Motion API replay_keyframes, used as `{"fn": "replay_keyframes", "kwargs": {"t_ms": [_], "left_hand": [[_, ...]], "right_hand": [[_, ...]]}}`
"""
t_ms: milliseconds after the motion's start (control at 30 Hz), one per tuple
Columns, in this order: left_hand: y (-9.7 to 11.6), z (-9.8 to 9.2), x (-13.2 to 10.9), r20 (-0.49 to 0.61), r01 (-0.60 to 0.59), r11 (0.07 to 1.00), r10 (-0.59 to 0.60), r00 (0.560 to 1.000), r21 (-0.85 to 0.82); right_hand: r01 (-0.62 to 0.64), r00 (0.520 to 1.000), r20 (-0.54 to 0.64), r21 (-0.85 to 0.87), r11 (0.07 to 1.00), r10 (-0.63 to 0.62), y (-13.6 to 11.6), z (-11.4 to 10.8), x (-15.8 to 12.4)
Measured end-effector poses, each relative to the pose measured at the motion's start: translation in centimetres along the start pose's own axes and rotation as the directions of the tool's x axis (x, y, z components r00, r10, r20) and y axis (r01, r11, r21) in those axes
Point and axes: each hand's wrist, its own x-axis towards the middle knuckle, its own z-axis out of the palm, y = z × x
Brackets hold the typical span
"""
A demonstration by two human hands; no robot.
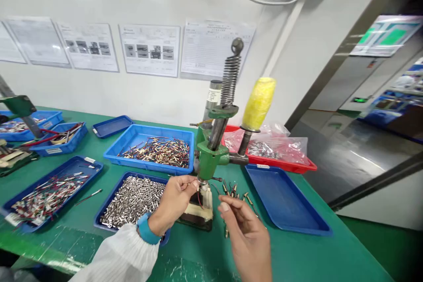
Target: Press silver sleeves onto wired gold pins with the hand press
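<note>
Found left hand [174, 200] at the hand press [213, 158], with thumb and fingertips drawn together; could not tell its hold. Found right hand [247, 229] loosely curled nearby; could not tell its hold either. Noted red wire [199, 199] below the press head, between both hands.

The left hand [176, 198] pinches at the foot of a green hand press [213, 158]; whether it grips a part cannot be determined. Relative to the press: right hand [246, 229] at 5 o'clock, fingers curled; blue tray [98, 219] of small silver pieces [132, 198] at 8; blue bin [145, 165] of wired parts [158, 152] at 9; yellow handle [259, 103] between 1 and 2; red tray [310, 166] at 3.
</note>
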Motion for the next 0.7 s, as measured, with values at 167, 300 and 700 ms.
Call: {"fn": "replay_keyframes", "kwargs": {"t_ms": [167, 300, 700], "left_hand": [[-0.5, 0.1, 1.1, -0.018, -0.039, 0.997, 0.041, 0.999, 0.065], [-1.7, -0.1, 0.1, -0.036, -0.091, 0.990, 0.095, 0.995, 0.106], [-2.8, -0.3, -0.7, -0.023, -0.185, 0.956, 0.195, 0.981, 0.226]], "right_hand": [[0.038, 0.995, -0.084, -0.071, 0.997, -0.044, -2.0, -1.8, 1.5], [0.172, 0.960, -0.203, -0.119, 0.978, -0.193, -5.4, -2.3, 3.7], [0.639, 0.720, -0.027, -0.365, 0.677, -0.694, -18.1, 0.8, 12.7]]}}
